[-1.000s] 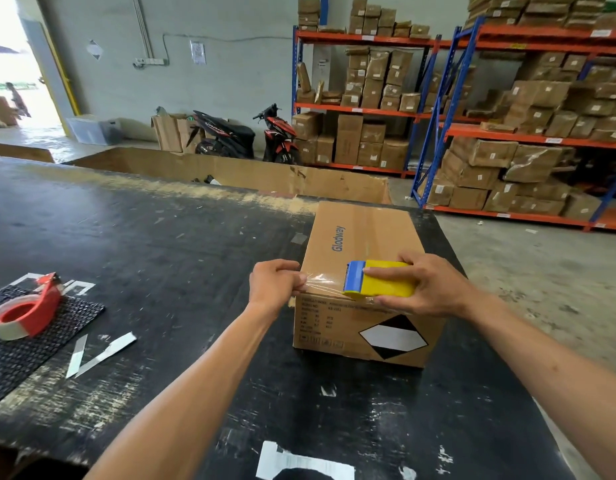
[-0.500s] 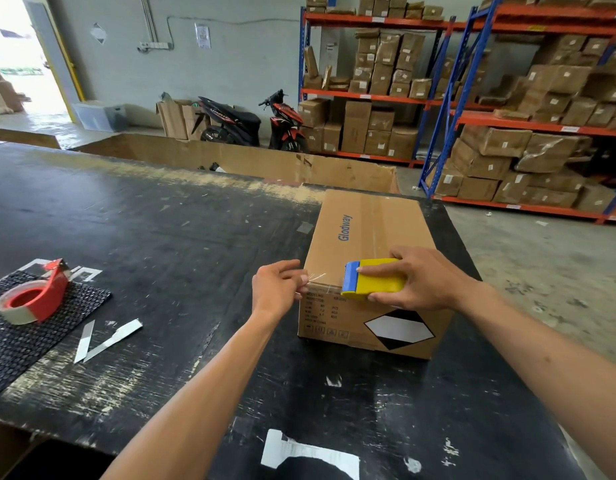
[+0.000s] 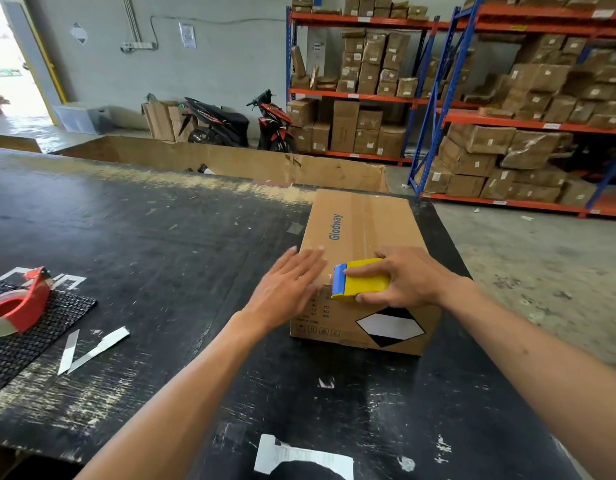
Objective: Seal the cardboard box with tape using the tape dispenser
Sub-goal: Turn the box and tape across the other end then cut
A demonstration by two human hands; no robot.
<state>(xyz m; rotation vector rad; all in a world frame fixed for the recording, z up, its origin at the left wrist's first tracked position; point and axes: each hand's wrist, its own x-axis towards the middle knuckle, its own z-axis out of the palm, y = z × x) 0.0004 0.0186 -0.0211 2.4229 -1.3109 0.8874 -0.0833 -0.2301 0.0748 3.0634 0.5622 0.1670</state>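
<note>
A closed brown cardboard box (image 3: 363,226) printed "Glodway" lies on the black table (image 3: 144,237), with clear tape along its top seam. My right hand (image 3: 408,277) grips a yellow and blue tape dispenser (image 3: 363,280) at the near top edge of the box. My left hand (image 3: 289,287) is flat, fingers spread and slightly blurred, over the box's near left corner just left of the dispenser. I cannot tell whether the palm touches the cardboard.
A red tape dispenser (image 3: 17,304) rests on a black mesh mat (image 3: 26,341) at the left. White paper strips (image 3: 92,349) lie beside it. A large open carton (image 3: 230,161) stands behind the table; shelves of boxes (image 3: 507,98) and scooters (image 3: 237,123) stand further back.
My left hand let go of the pinched tape end, opened flat and moved up over the box's near left corner. The right hand has kept the dispenser at the near edge.
</note>
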